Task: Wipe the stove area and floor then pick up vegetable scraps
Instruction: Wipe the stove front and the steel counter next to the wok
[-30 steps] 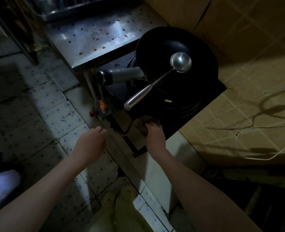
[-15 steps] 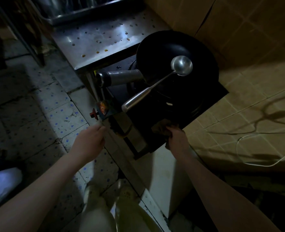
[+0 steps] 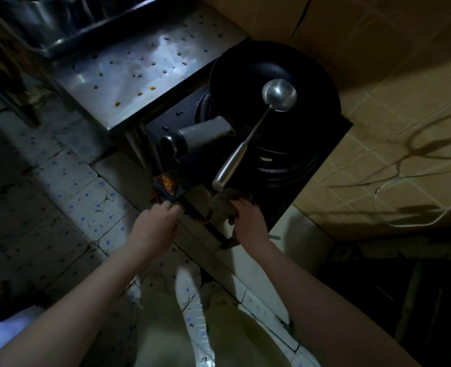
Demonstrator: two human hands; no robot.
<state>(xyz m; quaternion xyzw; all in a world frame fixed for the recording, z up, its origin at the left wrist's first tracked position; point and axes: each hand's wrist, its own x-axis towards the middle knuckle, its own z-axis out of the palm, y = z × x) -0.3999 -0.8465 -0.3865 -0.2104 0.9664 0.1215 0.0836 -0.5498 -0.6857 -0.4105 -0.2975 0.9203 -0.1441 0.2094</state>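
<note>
Now, nearest to the camera, the two bare forearms reach forward over pale trousers and the speckled floor [image 3: 68, 197]. The left hand [image 3: 154, 229] is loosely curled, with the fingertips at the front edge of the stove [image 3: 312, 181], just below a small colourful sticker [image 3: 168, 184]; it holds nothing that I can see. Half a second ago this hand was a little lower and further from the edge. The right hand [image 3: 248, 221] is closed on a crumpled grey rag [image 3: 223, 201] and presses it on the near front corner of the stove, just under the end of the ladle handle. Compared with the earlier picture, the right hand and the rag have moved to the left along the front edge, closer to the left hand; before, they were near the right corner, beside the white cabinet [image 3: 293, 247].

Further away, the black wok [image 3: 245, 75] stands on the burner, its grey handle pointing to the left front. The steel ladle [image 3: 256, 128] lies across the wok with the bowl inside and the handle sticking out toward the hands. Behind and to the left, the steel desk [image 3: 129, 64] carries many small yellow and dark scraps [image 3: 116, 103], scattered apart. The wok and ladle lie as before.
</note>
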